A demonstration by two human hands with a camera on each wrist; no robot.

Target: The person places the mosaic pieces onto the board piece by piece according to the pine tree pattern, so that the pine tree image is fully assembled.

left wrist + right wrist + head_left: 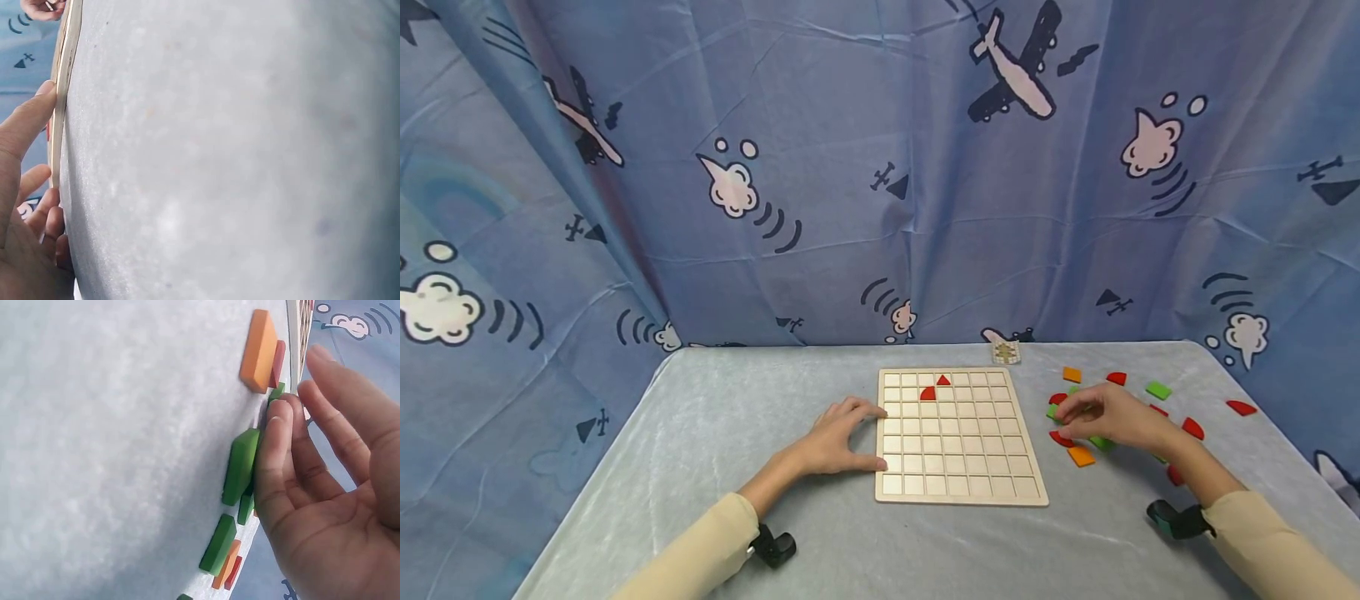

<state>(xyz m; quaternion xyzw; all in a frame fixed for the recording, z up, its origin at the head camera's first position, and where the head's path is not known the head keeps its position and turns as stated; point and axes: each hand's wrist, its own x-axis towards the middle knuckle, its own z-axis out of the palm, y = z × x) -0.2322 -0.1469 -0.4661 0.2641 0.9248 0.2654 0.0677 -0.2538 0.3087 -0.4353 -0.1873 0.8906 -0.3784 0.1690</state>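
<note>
A pale wooden grid board [962, 446] lies flat on the table. On its upper rows sit a red quarter-circle piece [928, 394] and a small red triangle [943, 381]. My left hand [835, 437] touches the board's left edge with thumb and fingertips; the left wrist view shows the thumb [31, 119] against the board's side. Over the loose pieces at the right hovers my right hand [1116, 414], fingers loosely bent. In the right wrist view its fingers are apart from the thumb, and no piece shows between them. An orange piece [258, 353] and a green piece [240, 465] lie close by.
Several red, green and orange pieces are scattered right of the board, including an orange square [1081, 456], a green one [1158, 390] and a red one [1241, 407]. A small patterned card [1006, 352] lies behind the board. A blue curtain [820, 167] hangs behind the table.
</note>
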